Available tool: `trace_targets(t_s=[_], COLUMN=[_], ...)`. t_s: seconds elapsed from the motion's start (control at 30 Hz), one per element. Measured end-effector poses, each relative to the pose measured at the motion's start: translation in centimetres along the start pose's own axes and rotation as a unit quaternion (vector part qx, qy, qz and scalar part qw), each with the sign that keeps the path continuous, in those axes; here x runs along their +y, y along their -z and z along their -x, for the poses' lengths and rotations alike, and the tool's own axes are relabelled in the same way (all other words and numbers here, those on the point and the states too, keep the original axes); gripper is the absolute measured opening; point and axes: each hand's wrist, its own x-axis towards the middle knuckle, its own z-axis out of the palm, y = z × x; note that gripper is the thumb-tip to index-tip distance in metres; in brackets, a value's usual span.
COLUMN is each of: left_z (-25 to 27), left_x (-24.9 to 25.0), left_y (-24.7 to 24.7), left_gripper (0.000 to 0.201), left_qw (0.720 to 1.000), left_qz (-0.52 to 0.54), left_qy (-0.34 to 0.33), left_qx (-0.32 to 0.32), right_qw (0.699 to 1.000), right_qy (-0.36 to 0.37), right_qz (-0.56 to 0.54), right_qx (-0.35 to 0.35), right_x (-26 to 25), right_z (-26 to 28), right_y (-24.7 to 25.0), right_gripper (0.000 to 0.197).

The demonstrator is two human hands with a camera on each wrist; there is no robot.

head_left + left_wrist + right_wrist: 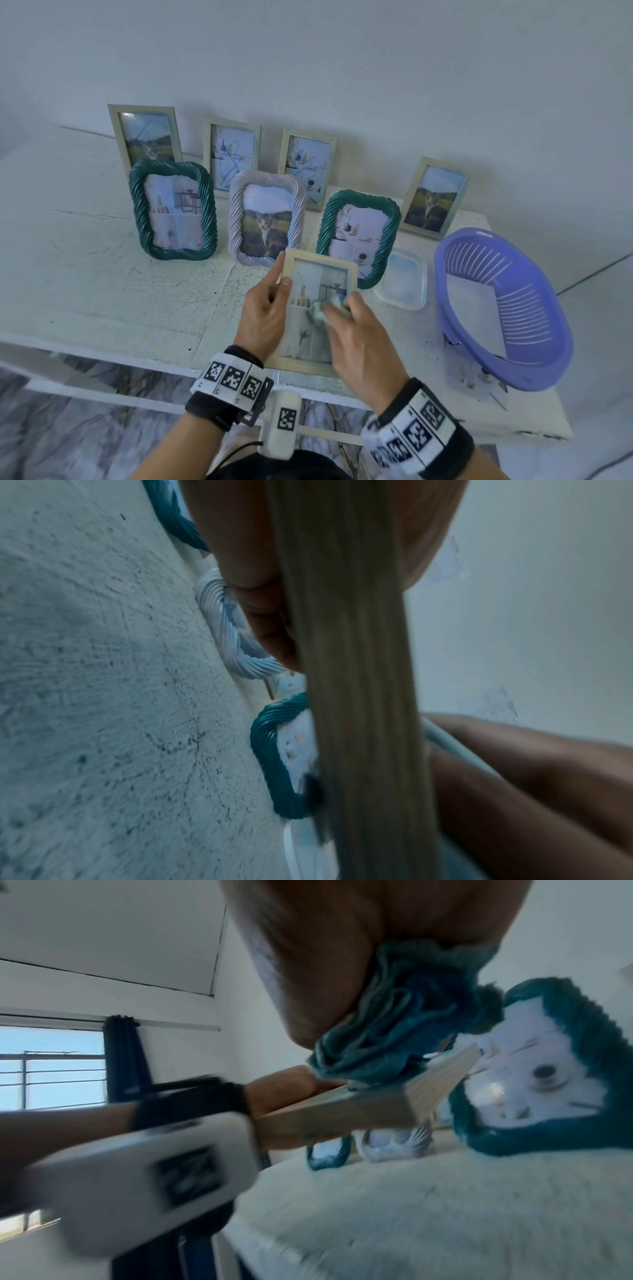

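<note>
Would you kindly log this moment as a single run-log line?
left hand: grips wooden photo frame | right hand: holds teal cloth against it | stage: frame cleaning

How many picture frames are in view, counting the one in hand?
8. Four pale frames at the back; left green frame, white frame, right green frame in front; held frame in left hand. None seems hidden.

The held frame (322, 257) is of pale beige wood with fine grain lines, and its picture is grey and whitish. The cloth (315, 311) is teal with a little white. The left rope frame (137, 205) and the right rope frame (323, 222) are dark green with a twisted pattern. The middle rope frame (234, 212) has the same twist in whitish lilac. The basket (520, 308) is violet with rows of slits. The table (102, 274) is white with dark specks.
</note>
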Motion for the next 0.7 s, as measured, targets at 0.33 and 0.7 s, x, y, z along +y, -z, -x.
trace_targets(t_s=[0.33,0.7], left_z=[-0.1,0.5], left_x=[0.3,-0.6], left_y=[0.6,-0.2], left_gripper=[0.044,0.047], left_qw=[1.000,0.995], left_qz=[-0.010,-0.067], left_qy=[-0.018,-0.048], left_qx=[0.017,0.060], right_qw=[0.999,0.993], right_qy=[-0.025,-0.098], right_qz=[0.034,0.026], right_qx=[0.011,0.052], right_x=[-0.4,-1.0], right_z=[-1.5,-0.9], right_y=[0.4,-0.6], right_gripper=[0.025,0.011])
